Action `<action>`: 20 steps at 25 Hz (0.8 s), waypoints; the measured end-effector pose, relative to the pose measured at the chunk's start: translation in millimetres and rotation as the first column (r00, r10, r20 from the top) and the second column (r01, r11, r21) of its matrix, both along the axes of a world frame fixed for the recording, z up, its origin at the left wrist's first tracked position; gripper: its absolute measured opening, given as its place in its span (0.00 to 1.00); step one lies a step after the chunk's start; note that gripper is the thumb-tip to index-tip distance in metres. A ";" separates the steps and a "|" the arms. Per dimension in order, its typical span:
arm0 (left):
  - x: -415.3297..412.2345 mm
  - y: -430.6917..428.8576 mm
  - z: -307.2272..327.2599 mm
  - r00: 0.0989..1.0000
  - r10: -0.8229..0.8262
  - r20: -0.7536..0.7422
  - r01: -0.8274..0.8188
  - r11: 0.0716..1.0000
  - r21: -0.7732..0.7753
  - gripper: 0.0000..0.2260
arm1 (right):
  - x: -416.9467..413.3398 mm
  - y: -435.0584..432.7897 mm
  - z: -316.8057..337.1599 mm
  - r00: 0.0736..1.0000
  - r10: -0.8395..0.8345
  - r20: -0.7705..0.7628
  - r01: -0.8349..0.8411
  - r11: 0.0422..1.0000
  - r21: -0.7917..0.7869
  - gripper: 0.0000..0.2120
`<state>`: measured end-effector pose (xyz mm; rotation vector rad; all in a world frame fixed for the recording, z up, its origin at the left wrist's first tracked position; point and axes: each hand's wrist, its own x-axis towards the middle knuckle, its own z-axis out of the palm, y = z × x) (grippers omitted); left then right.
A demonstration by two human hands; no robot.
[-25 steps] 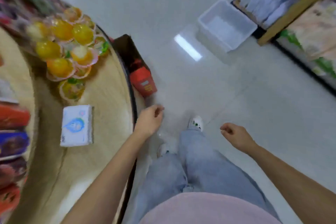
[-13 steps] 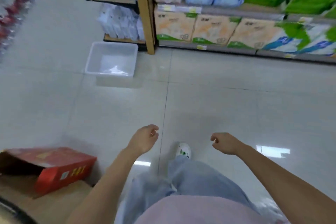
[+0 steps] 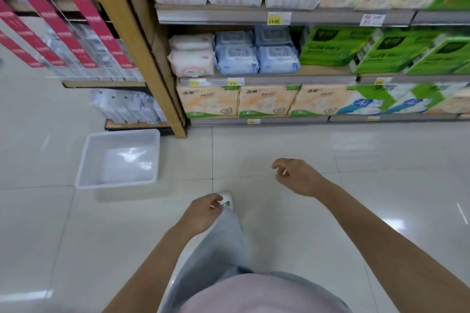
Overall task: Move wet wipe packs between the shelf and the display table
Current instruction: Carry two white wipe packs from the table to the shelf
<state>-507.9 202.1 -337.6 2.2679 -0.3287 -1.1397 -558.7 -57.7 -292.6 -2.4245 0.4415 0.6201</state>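
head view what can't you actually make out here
Display table: outside the head view, beyond the frame edges.
Wet wipe packs: head view, label print blurred and too small to read.
Green packs: head view, motion-blurred and cut off by the right edge.
Shoe: head view, mostly hidden by the left hand and trouser leg.
Price tags under the wipes: head view, figures too small.
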 end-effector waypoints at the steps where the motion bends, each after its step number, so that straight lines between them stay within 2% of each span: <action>1: 31.8 -14.5 9.1 0.999 -0.032 0.017 0.032 0.999 -0.013 0.15 | 14.1 -7.4 2.4 0.999 -0.030 -0.017 0.029 0.999 -0.014 0.14; 5: 163.5 -73.9 55.4 0.984 -0.111 0.142 0.127 0.986 -0.109 0.14 | 59.2 -32.8 9.6 0.992 -0.114 -0.054 0.111 0.993 -0.045 0.14; 8: 246.3 -116.7 87.0 0.944 -0.160 0.288 0.198 0.974 -0.107 0.14 | 94.7 -51.4 13.9 0.989 -0.128 -0.068 0.123 0.990 -0.069 0.15; 12: 313.4 -158.6 124.8 0.869 -0.226 0.440 0.313 0.940 -0.136 0.17 | 157.3 -83.7 25.8 0.995 -0.090 -0.033 0.087 0.992 -0.087 0.16; 14: 342.8 -180.9 150.3 0.830 -0.223 0.511 0.364 0.911 -0.194 0.21 | 198.3 -107.5 45.7 0.994 -0.089 0.060 0.093 0.992 -0.079 0.12; 16: 374.1 -205.9 186.5 0.765 -0.164 0.623 0.404 0.875 -0.266 0.24 | 243.8 -132.9 78.7 0.961 -0.157 0.227 0.160 0.987 0.008 0.13; 18: 408.8 -232.7 228.5 0.680 -0.030 0.733 0.415 0.840 -0.350 0.25 | 293.9 -161.2 125.1 0.873 -0.191 0.448 0.179 0.981 0.068 0.18; 20: 437.7 -251.1 267.6 0.582 0.155 0.798 0.379 0.817 -0.435 0.25 | 338.3 -183.2 179.1 0.746 -0.141 0.651 0.126 0.990 0.069 0.19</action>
